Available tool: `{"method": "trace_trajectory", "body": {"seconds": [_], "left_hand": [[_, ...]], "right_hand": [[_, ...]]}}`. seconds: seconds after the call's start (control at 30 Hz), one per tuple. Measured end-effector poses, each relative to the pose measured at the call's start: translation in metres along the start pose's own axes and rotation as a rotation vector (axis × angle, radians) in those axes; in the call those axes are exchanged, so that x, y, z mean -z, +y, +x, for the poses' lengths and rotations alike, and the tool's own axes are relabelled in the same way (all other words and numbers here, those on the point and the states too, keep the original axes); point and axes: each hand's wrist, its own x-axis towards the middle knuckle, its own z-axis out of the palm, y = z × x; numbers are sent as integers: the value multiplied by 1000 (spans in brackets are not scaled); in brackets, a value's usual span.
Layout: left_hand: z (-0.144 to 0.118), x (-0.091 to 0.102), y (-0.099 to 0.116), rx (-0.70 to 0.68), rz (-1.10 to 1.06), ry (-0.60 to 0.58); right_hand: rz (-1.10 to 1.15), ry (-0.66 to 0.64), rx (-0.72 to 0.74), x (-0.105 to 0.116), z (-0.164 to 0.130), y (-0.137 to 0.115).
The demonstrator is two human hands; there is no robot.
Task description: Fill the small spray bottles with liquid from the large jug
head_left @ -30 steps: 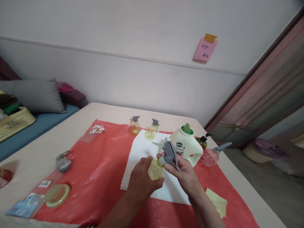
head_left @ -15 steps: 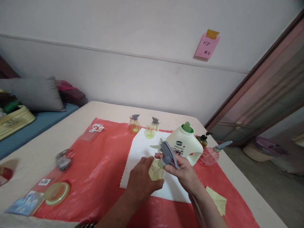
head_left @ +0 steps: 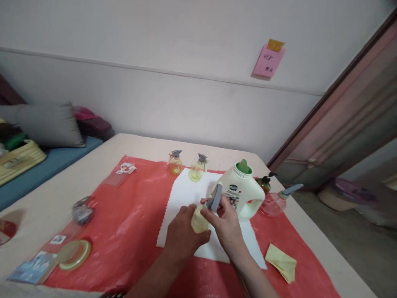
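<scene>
My left hand (head_left: 183, 231) is wrapped around the round, see-through yellow body of a spray bottle (head_left: 199, 221), which is tilted over the white sheet (head_left: 203, 250). The fingers of my right hand (head_left: 228, 221) close on its grey trigger head (head_left: 215, 200) at the neck. Just beyond my right hand stands a large cream jug (head_left: 248, 188) with a green cap (head_left: 244, 166) in its mouth. Behind the sheet's left part, two similar bottles stand upright: an amber spray bottle (head_left: 175, 165) and a pale yellow spray bottle (head_left: 196, 171).
Right of the jug are a pink spray bottle (head_left: 274, 205) and a dark pump bottle (head_left: 264, 184). A folded yellow cloth (head_left: 281, 263) lies on the red sheet (head_left: 130, 231). Leftward are a round lid (head_left: 76, 254), a bagged item (head_left: 83, 210) and plastic packets (head_left: 35, 265).
My right hand has turned the grey trigger head, which now points more upright. Both hands and the bottle have shifted slightly left.
</scene>
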Motion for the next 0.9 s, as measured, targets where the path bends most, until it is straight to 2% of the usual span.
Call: {"method": "trace_trajectory", "body": {"seconds": [0.2,0.37,0.63,0.77,0.9], "left_hand": [[0,5,-1,-39,-228,-10],[0,8,0,-37,-220,-43],[2,2,-4,6,-132,-12],[3,1,-4,34,-119,4],[3,1,-4,1,-139,4]], "right_hand": [[178,-93,-72,-6,-6,2],[288,-163,-130,-1,-5,-3],[206,-88,-54,-3,-1,0],[259,-30,-74,-11,-3,8],[323,-38,-108,-12,-2,7]]}}
